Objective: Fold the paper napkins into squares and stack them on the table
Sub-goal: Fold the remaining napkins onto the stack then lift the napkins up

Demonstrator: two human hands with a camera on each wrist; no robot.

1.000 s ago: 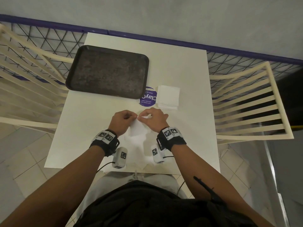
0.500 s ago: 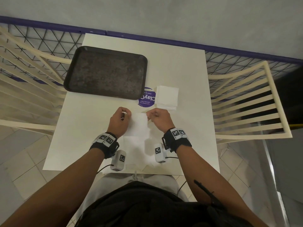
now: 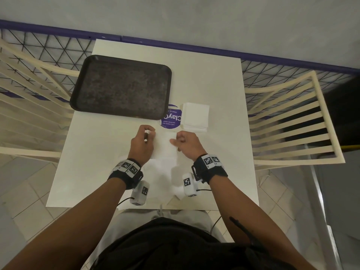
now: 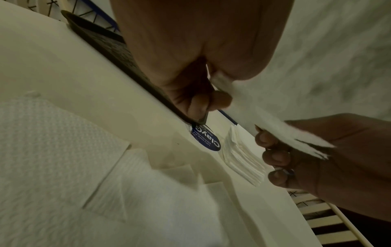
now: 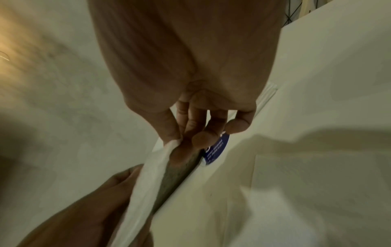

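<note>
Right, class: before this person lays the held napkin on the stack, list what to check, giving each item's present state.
1. Left hand pinches the napkin: ok.
2. Right hand pinches its other edge: ok.
3. Napkin folded square: cannot tell; its edges are blurred.
4. Stack sits neat on the table: ok.
5. Nothing lies on top of the stack: ok.
6. More napkins wait near the person: ok.

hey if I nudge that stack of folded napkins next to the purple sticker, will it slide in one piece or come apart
The stack of folded napkins probably shears apart: the layers are loose, thin paper with uneven edges. Likely very light, so it slides easily on the smooth table.
</note>
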